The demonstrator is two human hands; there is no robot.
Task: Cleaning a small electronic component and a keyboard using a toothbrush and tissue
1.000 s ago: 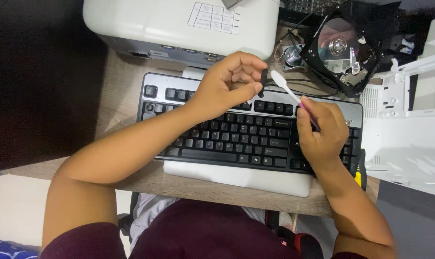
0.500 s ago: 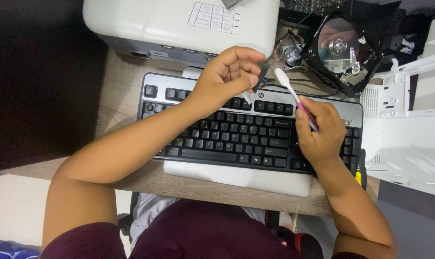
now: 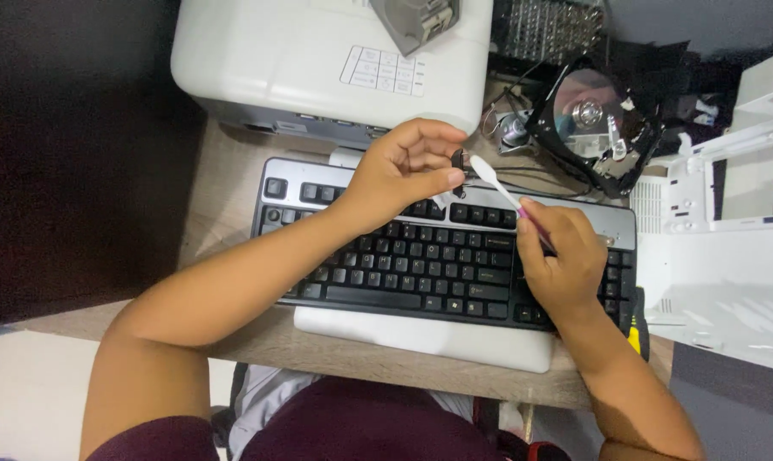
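Seen from above, a black and silver keyboard (image 3: 421, 256) lies on a wooden desk (image 3: 233, 179), and the right hand (image 3: 557, 256) is closed around the pink handle of a toothbrush (image 3: 497, 189) whose white head points up and left. The left hand (image 3: 403, 171) pinches a small dark key cap (image 3: 457, 160) between thumb and fingers just beside the bristles; short, light strokes with the cap held firmly would likely clean it best. Beyond them sit a white printer (image 3: 318, 60) and an opened hard drive (image 3: 591, 119)
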